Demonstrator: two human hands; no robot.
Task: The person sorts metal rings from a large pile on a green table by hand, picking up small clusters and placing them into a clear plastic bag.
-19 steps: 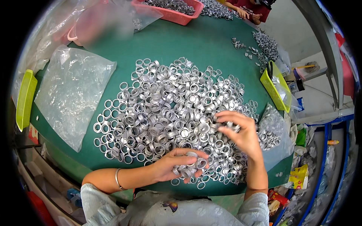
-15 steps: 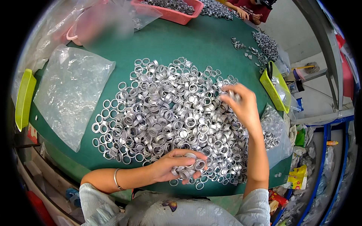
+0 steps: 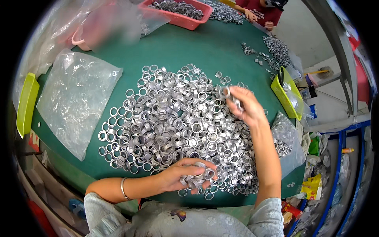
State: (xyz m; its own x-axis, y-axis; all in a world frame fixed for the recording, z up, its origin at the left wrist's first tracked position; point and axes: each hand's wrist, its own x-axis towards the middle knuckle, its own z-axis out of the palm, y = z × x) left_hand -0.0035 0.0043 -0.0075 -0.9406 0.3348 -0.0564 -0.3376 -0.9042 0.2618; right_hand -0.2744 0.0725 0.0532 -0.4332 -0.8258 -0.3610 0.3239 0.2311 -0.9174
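Observation:
A broad heap of silvery metal rings (image 3: 169, 118) covers the middle of the green table. At the heap's near edge, my left hand (image 3: 185, 173) is cupped palm up, its fingers curled round several metal rings. My right hand (image 3: 245, 106) is over the heap's right side, with the thumb and fingers closed on a few rings. One ring shows at its fingertips and others against the palm; the hand is slightly blurred, so their exact number is hidden.
A clear plastic bag (image 3: 79, 102) lies flat at left, by a yellow-green basket (image 3: 27, 104). Another green basket (image 3: 286, 94) and a bag of rings (image 3: 285, 138) are at right. Beyond sits a red tub (image 3: 191, 23) of parts; a co-worker's hand (image 3: 250, 15) is at the far side.
My right hand has shifted slightly left and turned, with a ring now showing at its fingertips. My left hand stays nearly in place with its rings.

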